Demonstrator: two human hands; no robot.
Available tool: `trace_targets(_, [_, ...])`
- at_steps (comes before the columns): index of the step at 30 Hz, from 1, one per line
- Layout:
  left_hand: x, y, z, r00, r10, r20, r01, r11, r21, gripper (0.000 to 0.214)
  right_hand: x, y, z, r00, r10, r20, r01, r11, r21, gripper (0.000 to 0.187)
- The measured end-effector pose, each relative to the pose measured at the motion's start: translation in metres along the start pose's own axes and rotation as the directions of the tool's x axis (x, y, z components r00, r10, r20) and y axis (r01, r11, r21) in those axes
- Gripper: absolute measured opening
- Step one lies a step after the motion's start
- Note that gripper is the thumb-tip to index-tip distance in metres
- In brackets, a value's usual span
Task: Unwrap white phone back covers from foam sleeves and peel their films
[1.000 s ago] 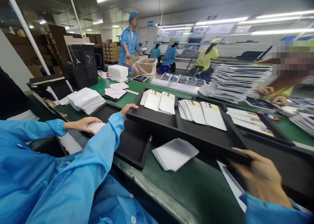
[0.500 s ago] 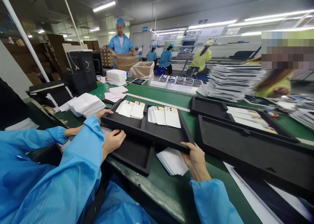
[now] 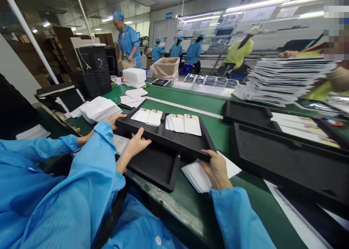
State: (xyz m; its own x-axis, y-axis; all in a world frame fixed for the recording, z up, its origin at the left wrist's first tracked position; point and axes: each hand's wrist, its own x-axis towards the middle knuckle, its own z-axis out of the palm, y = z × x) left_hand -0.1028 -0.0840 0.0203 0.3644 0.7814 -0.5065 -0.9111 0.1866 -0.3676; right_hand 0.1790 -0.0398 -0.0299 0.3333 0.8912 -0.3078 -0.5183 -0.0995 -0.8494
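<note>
A black compartment tray is held up at a tilt in front of me. In it lie overlapping thin white phone-shaped pieces with camera circles and a yellowish upper end. My left hand grips the tray's far left corner. At the near right corner my right hand has its thumb on the rim and its fingers underneath, partly hidden. Below is a second black tray. A stack of white sheets lies on the green bench beneath my right hand. A co-worker's hand is under the held tray's near edge.
White foam sheets are piled at left. Further black trays stand at right, below a tall stack of grey-white packs. A co-worker's sleeve reaches in from the left. A person in blue stands behind the bench.
My view has swung slightly, moving the bench items rightward at the right side. The co-worker's hand below the tray has moved right and its fingers have spread. The tray remains in my hands.
</note>
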Motion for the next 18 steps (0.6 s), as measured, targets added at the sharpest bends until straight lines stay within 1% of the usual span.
trace_targets(2, [-0.001, 0.003, 0.005, 1.000, -0.010, 0.015, 0.009, 0.997, 0.073, 0.020, 0.001, 0.002, 0.006, 1.000, 0.005, 0.012, -0.006, 1.000, 0.011, 0.031])
trace_targets(5, [-0.004, 0.002, 0.008, 1.000, -0.016, -0.005, 0.017, 0.991, 0.130, 0.026, 0.003, 0.002, 0.017, 0.999, 0.029, 0.021, -0.029, 0.999, 0.024, 0.030])
trace_targets(7, [-0.005, -0.002, 0.010, 0.999, 0.050, -0.017, -0.046, 0.982, 0.183, 0.028, 0.006, 0.000, 0.023, 0.999, 0.044, 0.024, -0.044, 0.998, 0.032, 0.030])
trace_targets(10, [-0.007, -0.009, 0.015, 0.979, 0.203, -0.025, -0.189, 0.942, 0.277, 0.028, 0.009, -0.002, 0.027, 0.998, 0.058, 0.035, -0.059, 0.997, 0.048, 0.030])
trace_targets(13, [-0.007, -0.013, 0.019, 0.961, 0.275, -0.020, -0.247, 0.891, 0.380, 0.022, 0.010, -0.002, 0.027, 0.997, 0.060, 0.054, -0.063, 0.996, 0.067, 0.031])
trace_targets(15, [-0.005, -0.014, 0.021, 0.941, 0.337, -0.007, -0.293, 0.827, 0.480, 0.016, 0.011, -0.001, 0.027, 0.996, 0.058, 0.062, -0.063, 0.995, 0.080, 0.031])
trace_targets(16, [-0.003, -0.014, 0.022, 0.925, 0.381, 0.004, -0.323, 0.778, 0.538, 0.013, 0.013, -0.001, 0.028, 0.996, 0.058, 0.060, -0.063, 0.994, 0.086, 0.030])
trace_targets(18, [-0.001, -0.012, 0.026, 0.872, 0.488, 0.038, -0.388, 0.641, 0.663, 0.009, 0.018, -0.001, 0.030, 0.997, 0.063, 0.045, -0.067, 0.993, 0.093, 0.027])
